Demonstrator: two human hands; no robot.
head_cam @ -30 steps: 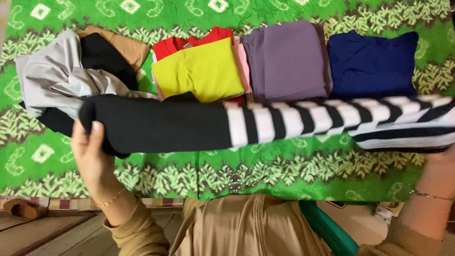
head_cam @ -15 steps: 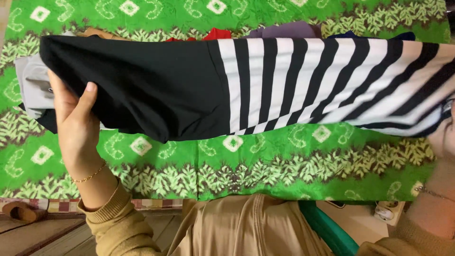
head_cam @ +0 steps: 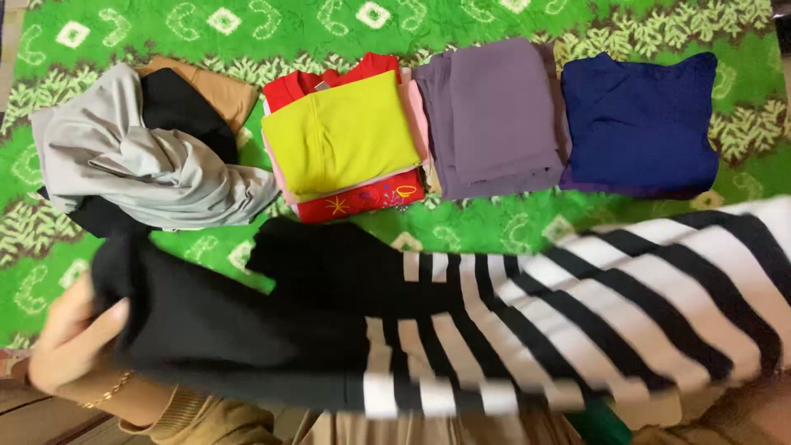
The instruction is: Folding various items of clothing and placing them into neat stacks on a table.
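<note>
A long garment, black at its left end and black-and-white striped toward the right, is stretched across the near part of the view and blurred by motion. My left hand grips its black end at the lower left, thumb on top; a thin gold bracelet sits on the wrist. The striped end runs off the right edge. My right hand is hidden behind or beyond that end.
On the green patterned cloth lie a loose heap of grey fabric over black and tan pieces, a folded yellow top on red and pink ones, a folded purple stack, and a folded navy garment.
The garment dropped from held up and spread, where it covered the piles, to low and near me. My left hand moved down with it. The folded stacks are uncovered again.
</note>
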